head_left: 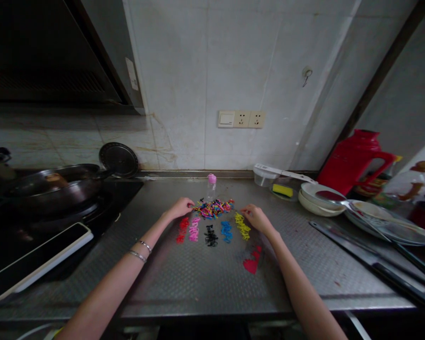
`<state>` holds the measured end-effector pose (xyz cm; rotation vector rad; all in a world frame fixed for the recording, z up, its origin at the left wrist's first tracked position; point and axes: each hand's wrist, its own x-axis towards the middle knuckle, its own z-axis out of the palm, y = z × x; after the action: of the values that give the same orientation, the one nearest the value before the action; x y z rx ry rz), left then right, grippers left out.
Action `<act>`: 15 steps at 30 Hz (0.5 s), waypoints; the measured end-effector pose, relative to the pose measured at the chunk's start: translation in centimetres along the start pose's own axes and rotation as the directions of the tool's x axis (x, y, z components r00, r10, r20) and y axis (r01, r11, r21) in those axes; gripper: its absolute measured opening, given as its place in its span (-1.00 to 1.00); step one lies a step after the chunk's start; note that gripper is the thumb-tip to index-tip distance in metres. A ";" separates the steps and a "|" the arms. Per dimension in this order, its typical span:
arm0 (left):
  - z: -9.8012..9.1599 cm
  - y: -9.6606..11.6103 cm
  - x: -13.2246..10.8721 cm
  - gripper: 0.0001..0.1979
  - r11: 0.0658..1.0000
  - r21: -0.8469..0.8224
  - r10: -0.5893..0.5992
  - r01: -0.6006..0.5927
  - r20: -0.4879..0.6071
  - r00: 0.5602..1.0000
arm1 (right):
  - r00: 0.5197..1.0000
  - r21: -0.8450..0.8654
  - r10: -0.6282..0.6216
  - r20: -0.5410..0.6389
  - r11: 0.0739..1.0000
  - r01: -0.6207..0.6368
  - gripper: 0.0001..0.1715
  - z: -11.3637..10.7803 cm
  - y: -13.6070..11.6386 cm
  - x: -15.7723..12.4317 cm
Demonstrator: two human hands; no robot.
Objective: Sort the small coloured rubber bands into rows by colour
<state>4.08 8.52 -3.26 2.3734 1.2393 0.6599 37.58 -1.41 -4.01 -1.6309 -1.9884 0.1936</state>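
A mixed heap of small coloured rubber bands (214,208) lies on the steel counter. In front of it runs a row of single-colour piles: red bands (182,230), pink bands (194,230), black bands (210,236), blue bands (226,232) and yellow bands (242,226). At the heap's left end, my left hand (180,208) is closed in a pinch, with a bit of red at its fingertips. Beside the yellow pile, my right hand (255,218) has its fingers pinched together; what they hold is too small to make out. Behind the heap stands a clear bottle (211,188) with a pink cap.
A ragged red piece (252,261) lies near my right forearm. To the left are a pan (56,189) on the stove and a white-edged device (42,259). Bowls (320,205), a yellow sponge (282,190), a red flask (354,163) and long dark utensils (361,255) occupy the right.
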 end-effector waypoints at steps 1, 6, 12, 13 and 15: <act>0.1 -0.1 0.0 -0.78 1.000 0.005 -0.002 0.002 0.000 1.000 | 1.000 -0.003 -0.004 -0.002 1.000 0.004 -0.73 0.0 0.0 0.0; 0.6 -0.3 0.1 -0.77 1.000 0.012 -0.006 0.006 0.013 1.000 | 1.000 -0.013 -0.003 -0.003 1.000 0.003 -0.73 -0.3 -0.2 -0.2; 0.6 -0.3 0.3 -0.78 0.999 0.004 -0.039 0.039 0.026 0.999 | 1.000 -0.016 -0.011 -0.008 1.000 0.011 -0.73 -0.4 -0.3 -0.3; 0.6 -0.3 0.4 -0.78 0.999 0.009 -0.045 0.045 0.026 0.999 | 1.000 -0.016 -0.014 -0.012 1.000 0.014 -0.73 -0.4 -0.3 -0.3; 0.3 -0.4 0.5 -0.78 0.998 0.023 -0.054 0.054 0.018 0.998 | 1.000 -0.019 -0.012 -0.021 1.000 0.012 -0.73 -0.4 -0.2 -0.3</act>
<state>4.26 9.13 -3.55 2.3501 1.3050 0.6087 37.61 -1.86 -3.73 -1.6258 -1.9890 0.1536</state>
